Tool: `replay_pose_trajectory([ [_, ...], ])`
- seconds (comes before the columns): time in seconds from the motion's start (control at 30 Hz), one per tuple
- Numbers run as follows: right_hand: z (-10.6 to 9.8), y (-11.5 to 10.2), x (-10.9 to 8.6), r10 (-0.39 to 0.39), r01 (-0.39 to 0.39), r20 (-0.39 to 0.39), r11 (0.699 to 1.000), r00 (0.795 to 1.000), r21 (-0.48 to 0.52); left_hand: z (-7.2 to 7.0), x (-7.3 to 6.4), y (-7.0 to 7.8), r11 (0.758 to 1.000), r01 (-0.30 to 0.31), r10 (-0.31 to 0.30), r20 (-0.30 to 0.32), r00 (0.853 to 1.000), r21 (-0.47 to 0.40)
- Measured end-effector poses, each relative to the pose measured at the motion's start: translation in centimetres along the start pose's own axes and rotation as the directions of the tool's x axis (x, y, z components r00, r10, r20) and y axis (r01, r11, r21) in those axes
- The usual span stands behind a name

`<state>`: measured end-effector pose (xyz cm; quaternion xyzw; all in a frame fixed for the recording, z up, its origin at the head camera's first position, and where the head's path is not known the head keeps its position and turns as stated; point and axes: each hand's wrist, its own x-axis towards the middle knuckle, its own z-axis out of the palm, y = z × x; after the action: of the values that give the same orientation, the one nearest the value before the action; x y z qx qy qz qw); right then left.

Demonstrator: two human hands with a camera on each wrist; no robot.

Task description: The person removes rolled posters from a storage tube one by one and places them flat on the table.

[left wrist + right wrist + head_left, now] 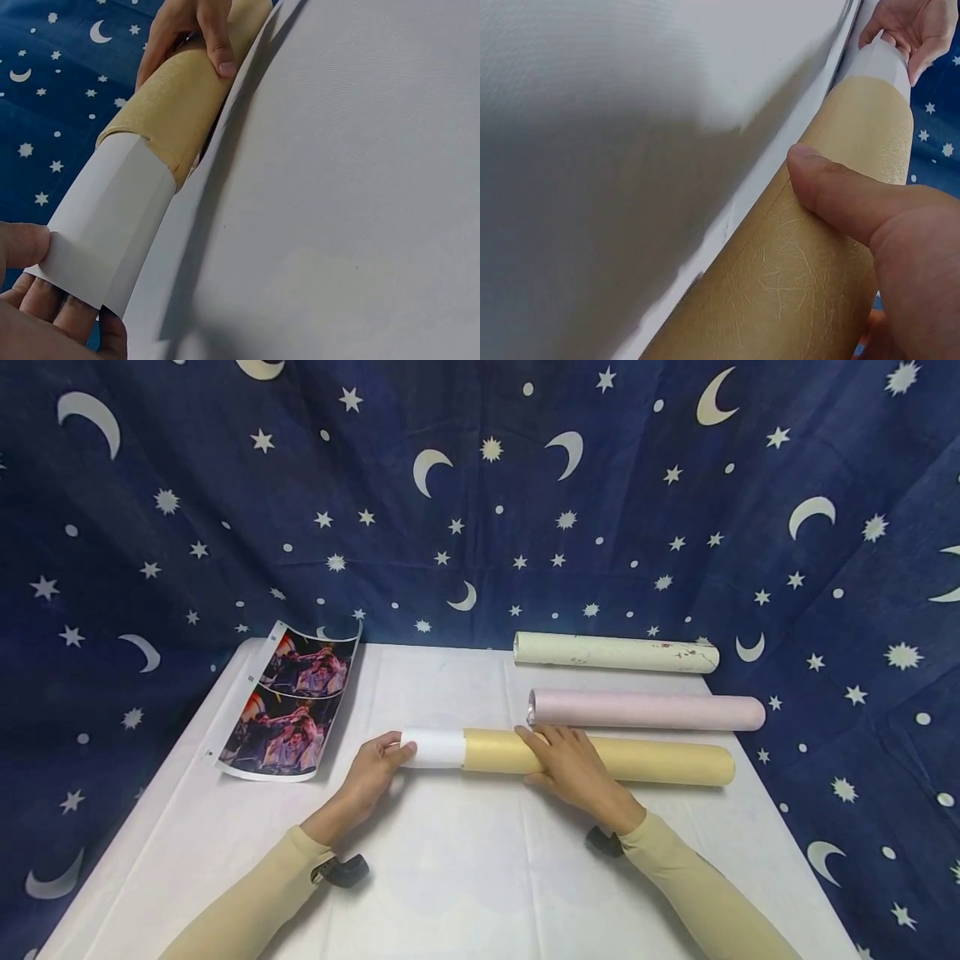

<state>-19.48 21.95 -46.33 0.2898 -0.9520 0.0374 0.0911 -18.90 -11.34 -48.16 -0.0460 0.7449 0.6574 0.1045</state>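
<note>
A gold paper roll (660, 762) lies crosswise near the middle of the table, with a rolled white paper (435, 749) sticking out of its left end. My left hand (375, 771) pinches the white paper's outer edge, thumb outside and fingers at the open end, as the left wrist view shows. My right hand (573, 770) holds the gold roll around its middle, the thumb (840, 187) lying along its near side. How far the white paper reaches inside the gold roll is hidden.
Behind the gold roll lie a pink roll (645, 709) and a cream roll (615, 652) with a floral print. A curled glossy photo sheet (288, 710) rests at the table's left. A dark blue moon-and-star cloth (480, 552) hangs behind the white tabletop (465, 877).
</note>
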Motion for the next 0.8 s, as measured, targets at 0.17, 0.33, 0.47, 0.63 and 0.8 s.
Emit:
replay_pose_trajectory([
  [0.17,-0.2,0.4,-0.3,0.011,-0.011,-0.006,1.0,1.0,0.019,-0.3,-0.2,0.1,1.0,0.003,-0.003,-0.005,1.0,-0.009],
  [0.33,-0.3,0.9,-0.7,0.022,-0.021,-0.015,1.0,1.0,0.017,-0.6,-0.3,0.2,1.0,-0.017,0.017,-0.011,1.0,-0.019],
  [0.47,-0.5,1.3,-0.9,0.018,-0.018,-0.033,1.0,0.999,0.009,-0.9,-0.4,0.4,0.999,-0.046,0.045,-0.018,0.999,-0.02],
  [0.63,-0.8,1.6,-1.2,0.02,-0.02,-0.05,1.0,0.999,0.009,-1.1,-0.6,1.1,0.996,-0.092,0.092,-0.034,0.995,0.004],
  [0.8,-1.1,1.7,-1.4,0.025,-0.025,-0.067,1.0,0.997,0.01,-1.3,-0.7,1.6,0.994,-0.107,0.108,-0.045,0.993,0.027],
])
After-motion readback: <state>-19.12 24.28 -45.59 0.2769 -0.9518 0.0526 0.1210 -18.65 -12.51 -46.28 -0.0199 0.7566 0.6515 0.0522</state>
